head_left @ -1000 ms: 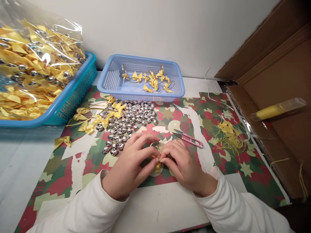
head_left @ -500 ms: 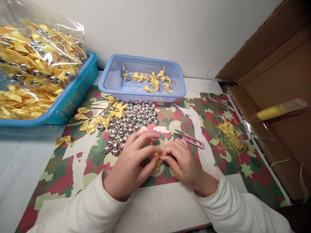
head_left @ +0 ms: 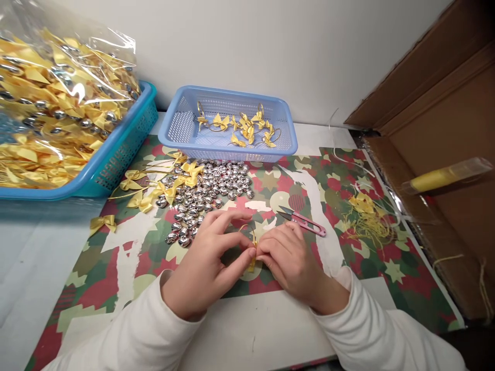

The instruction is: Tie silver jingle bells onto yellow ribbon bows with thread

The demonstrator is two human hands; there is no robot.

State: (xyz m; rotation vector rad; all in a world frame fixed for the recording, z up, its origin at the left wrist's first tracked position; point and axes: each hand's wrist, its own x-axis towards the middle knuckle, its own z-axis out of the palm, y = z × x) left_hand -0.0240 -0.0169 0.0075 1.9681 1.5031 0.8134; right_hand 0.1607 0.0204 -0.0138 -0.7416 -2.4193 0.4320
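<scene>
I have the left hand [head_left: 214, 255] and right hand [head_left: 290, 257] pinching one bow [head_left: 251, 266] at my twelve o'clock: yellow, glossy, gold-looped, mostly hidden. From it, I count one pair of pink snips [head_left: 303, 222] at two, one pale basket [head_left: 228, 151] at twelve, one teal basket [head_left: 126, 149] at ten; silver bells [head_left: 216, 185] at eleven, too many to count.

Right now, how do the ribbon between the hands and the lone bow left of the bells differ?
The held ribbon sits between the left hand and right hand; the lone bow lies untouched on the patterned sheet. The held ribbon is mostly hidden; the lone bow is plainly visible. Both are yellow.
</scene>
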